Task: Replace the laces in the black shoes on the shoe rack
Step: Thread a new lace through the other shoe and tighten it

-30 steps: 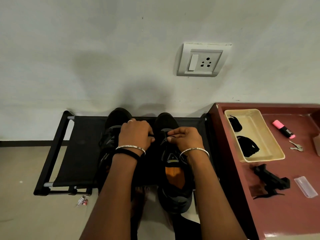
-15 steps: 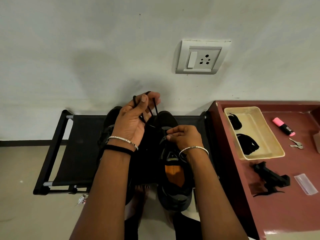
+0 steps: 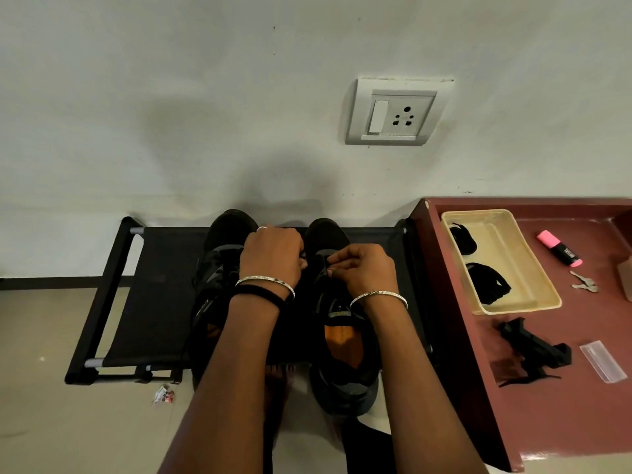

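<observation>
Over the toe end of the right shoe (image 3: 342, 357) both my hands are closed on the lace (image 3: 324, 268). My right hand (image 3: 366, 268) pinches it between thumb and fingertips at the eyelets nearest the toe. My left hand (image 3: 273, 258) has its fingers curled under, round the free end as far as I can judge, since the knuckles hide the grip. To do this well I want the pinch kept close to the eyelet, the tip fed straight, and the left pulling just enough to take up slack evenly. Black lace on black upper is hard to see, so I go partly by feel. That shoe sits on the rack (image 3: 154, 302), toe to the wall, heel hanging over the front edge beneath my right wrist, so hard tugs could shift it. The left shoe (image 3: 219, 268) lies just beside it, partly under my left wrist. More laces (image 3: 489, 285) lie in the tray (image 3: 547, 304) on the worktop (image 3: 564, 422), well apart from both hands.
</observation>
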